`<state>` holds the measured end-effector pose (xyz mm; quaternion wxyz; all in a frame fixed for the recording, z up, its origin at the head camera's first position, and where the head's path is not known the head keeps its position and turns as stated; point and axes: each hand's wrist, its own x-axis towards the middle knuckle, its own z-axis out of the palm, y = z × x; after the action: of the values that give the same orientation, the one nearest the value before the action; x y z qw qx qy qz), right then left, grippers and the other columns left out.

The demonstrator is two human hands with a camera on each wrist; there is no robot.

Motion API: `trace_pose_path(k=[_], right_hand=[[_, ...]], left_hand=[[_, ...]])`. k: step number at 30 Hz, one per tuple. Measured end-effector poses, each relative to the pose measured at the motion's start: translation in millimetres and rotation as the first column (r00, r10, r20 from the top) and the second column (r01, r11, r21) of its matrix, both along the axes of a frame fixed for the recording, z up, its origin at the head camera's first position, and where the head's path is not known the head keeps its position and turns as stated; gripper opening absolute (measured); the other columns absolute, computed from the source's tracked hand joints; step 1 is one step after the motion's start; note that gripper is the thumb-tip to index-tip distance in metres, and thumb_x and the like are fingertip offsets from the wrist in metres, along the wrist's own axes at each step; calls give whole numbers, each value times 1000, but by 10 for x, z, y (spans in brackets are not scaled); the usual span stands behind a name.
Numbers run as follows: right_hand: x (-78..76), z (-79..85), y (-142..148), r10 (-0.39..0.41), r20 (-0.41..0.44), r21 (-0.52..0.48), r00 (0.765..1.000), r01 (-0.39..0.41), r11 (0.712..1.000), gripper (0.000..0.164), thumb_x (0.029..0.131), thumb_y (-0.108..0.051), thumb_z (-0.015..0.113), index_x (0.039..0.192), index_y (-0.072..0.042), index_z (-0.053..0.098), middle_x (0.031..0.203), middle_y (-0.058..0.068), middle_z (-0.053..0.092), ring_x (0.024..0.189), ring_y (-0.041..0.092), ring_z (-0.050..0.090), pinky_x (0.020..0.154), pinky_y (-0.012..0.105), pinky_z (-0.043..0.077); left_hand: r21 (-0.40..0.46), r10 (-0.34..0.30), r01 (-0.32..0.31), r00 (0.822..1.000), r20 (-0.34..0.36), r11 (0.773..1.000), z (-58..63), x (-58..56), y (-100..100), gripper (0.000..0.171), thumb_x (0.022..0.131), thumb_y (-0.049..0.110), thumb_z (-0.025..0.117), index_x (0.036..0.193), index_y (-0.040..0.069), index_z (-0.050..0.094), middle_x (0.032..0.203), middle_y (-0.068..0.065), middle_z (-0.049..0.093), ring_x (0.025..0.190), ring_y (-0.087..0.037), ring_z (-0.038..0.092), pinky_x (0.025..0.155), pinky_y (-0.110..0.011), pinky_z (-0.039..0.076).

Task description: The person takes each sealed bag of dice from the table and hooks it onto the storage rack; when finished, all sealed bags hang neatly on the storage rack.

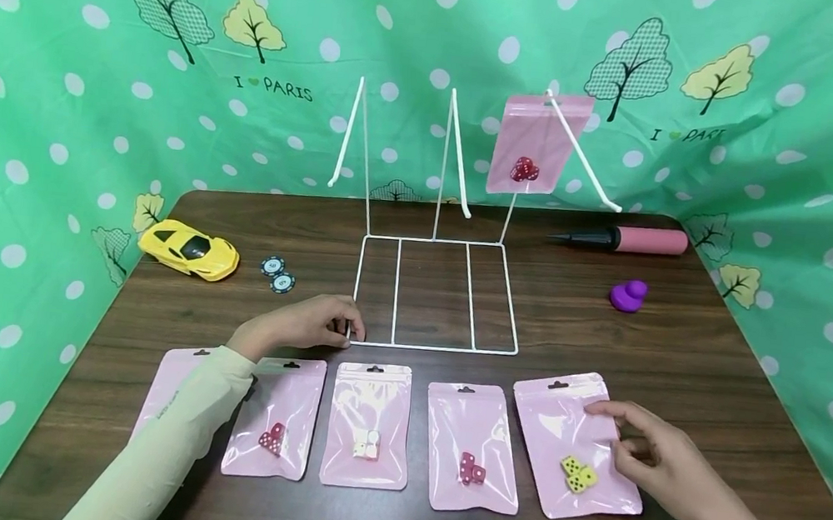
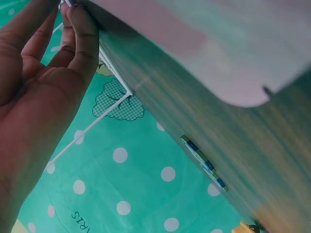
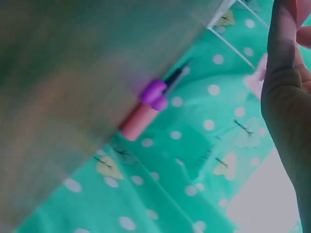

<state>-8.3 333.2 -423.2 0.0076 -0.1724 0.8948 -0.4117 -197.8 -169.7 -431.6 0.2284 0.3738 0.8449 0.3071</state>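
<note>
A white wire display rack [image 1: 432, 349] with three slanted prongs stands mid-table. My left hand [image 1: 320, 322] grips its front left corner, thumb and fingertips together on the wire; the left wrist view shows these fingers [image 2: 82, 48] bent. My right hand [image 1: 657, 459] is over the right edge of a pink zip pouch with yellow dice [image 1: 578, 475], index finger on the pouch and thumb lower down. Whether they pinch the film is unclear. Another pink pouch with red dice [image 1: 540, 146] hangs on the right prong.
Left of the yellow-dice pouch lie pouches with red dice [image 1: 472, 469], white dice [image 1: 367, 444] and more red dice [image 1: 273, 439]. My sleeve partly covers a far-left pouch [image 1: 167, 382]. Farther back are a yellow toy car [image 1: 190, 250], poker chips [image 1: 282, 282], a purple duck [image 1: 628, 296] and a pink-handled pump [image 1: 650, 241].
</note>
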Motion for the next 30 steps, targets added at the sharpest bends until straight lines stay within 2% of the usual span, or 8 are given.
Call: trace_pose_path(k=[7,11,14,22,25,30], right_hand=[[59,336,-153,45,-121,53,992,-39,998,64,86,25,68,137,-13,68,136,-24,58,87,3,64,70,15,55],[71,539,-238,84,-182,33,980,-79,996,69,84,28,68,141,-11,66,136,-18,62,88,6,63,69,16,56],[62,679,-272,92,-195,16,976,-91,996,72,84,30,66,145,-8,64,133,-14,63,85,7,64,67,17,55],[-66,1031,-307,88,-280,-1,956,-92,996,73,82,34,65,146,-1,62,131,-8,63,81,7,69,62,18,56],[-112,1164,-305,65,-312,8,948,-65,998,69,85,32,64,147,1,62,128,-8,62,78,6,69,59,17,54],[-217,1347,-311,48,-397,-18,916,-60,998,57,93,24,64,146,5,61,119,-5,62,70,4,62,53,18,47]], left_hand=[[4,-8,8,1000,-10,1000,9,4,7,15,100,-3,73,108,8,77,109,-5,64,88,-14,59,80,-31,54],[8,-6,6,1000,-10,1000,25,7,12,14,99,-4,74,108,7,77,109,-6,64,87,-14,60,80,-30,54],[11,-2,2,1000,-7,1000,46,11,17,14,99,-4,74,108,7,77,109,-7,64,86,-14,60,79,-30,54],[18,-10,10,1000,-1,1000,37,19,13,13,99,-3,74,108,6,76,109,-8,64,87,-14,59,79,-30,54],[15,-6,6,1000,4,1000,16,9,16,14,99,-3,74,108,7,77,110,-7,64,87,-14,59,80,-30,53],[15,-3,3,1000,4,1000,1,4,13,14,100,-3,73,108,8,77,110,-6,64,87,-14,60,80,-31,54]])
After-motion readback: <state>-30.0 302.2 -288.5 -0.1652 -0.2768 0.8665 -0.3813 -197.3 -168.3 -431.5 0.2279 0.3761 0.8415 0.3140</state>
